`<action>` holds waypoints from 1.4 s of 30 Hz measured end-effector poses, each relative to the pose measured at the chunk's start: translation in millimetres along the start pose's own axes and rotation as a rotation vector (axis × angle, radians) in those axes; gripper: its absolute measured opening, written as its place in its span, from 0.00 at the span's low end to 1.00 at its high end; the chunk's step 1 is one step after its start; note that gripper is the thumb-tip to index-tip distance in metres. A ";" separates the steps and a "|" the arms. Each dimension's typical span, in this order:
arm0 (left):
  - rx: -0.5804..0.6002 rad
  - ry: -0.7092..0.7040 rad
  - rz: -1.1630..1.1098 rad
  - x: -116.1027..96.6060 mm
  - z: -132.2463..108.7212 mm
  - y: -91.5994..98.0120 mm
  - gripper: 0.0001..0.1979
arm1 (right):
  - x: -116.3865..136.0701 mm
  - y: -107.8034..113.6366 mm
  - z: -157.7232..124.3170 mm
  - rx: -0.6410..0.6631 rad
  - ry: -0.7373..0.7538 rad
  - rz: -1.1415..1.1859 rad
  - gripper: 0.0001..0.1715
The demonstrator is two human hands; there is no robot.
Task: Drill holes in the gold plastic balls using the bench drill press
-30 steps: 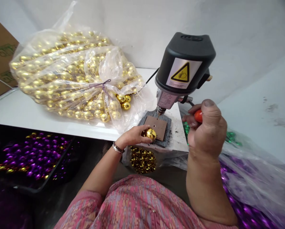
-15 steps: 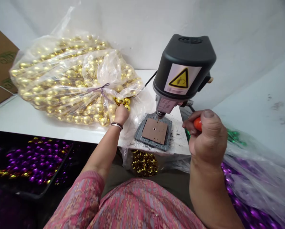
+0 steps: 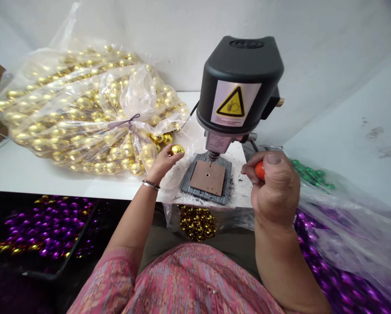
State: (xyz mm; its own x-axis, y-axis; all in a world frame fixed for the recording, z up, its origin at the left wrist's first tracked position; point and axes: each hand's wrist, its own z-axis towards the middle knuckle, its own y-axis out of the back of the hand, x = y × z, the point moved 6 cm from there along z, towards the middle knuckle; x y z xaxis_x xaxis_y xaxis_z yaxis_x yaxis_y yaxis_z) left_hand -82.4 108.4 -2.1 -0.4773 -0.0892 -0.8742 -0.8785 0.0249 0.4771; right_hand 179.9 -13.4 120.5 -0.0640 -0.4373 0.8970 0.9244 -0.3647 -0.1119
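Left hand (image 3: 162,165) narrow pinch on gold ball (image 3: 176,150), ball at fingertips, just left of drill press (image 3: 239,83), off brown pad (image 3: 207,177). Right hand (image 3: 276,187) closed fist round orange handle (image 3: 259,170), shaft hidden, right of pad. Drill bit (image 3: 210,162) just above pad, nothing under it. Clear bag of gold balls (image 3: 67,109) far left. Loose gold pile (image 3: 197,223) near, below white bench (image 3: 84,187).

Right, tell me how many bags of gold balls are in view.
2. One big clear bag, tied shut, lies on the white table. One smaller bag of darker gold balls sits just below the table's front edge. Others may be hidden.
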 end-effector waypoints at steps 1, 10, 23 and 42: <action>0.081 0.019 -0.219 1.2 -8.1 -4.4 0.25 | 0.0 -0.4 -0.4 -0.003 -0.010 0.013 0.23; 0.388 0.090 -0.816 1.6 -58.7 -40.7 0.38 | 1.8 -3.4 -1.7 -0.006 -0.049 0.036 0.22; 0.362 -0.059 -0.195 -27.4 -57.3 -64.9 0.25 | 20.1 -6.9 18.9 -0.002 0.034 -0.045 0.27; 0.292 -0.198 0.383 -53.0 -41.4 -72.7 0.26 | 50.8 -10.7 51.0 0.024 -0.008 -0.114 0.36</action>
State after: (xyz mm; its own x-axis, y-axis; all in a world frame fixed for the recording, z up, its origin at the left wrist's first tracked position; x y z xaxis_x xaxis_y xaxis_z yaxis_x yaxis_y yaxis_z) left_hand 7.6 70.1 13.3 -0.7356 0.1703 -0.6557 -0.5957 0.2982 0.7458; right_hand 186.0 10.3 189.1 -0.1663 -0.3879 0.9066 0.9200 -0.3920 0.0010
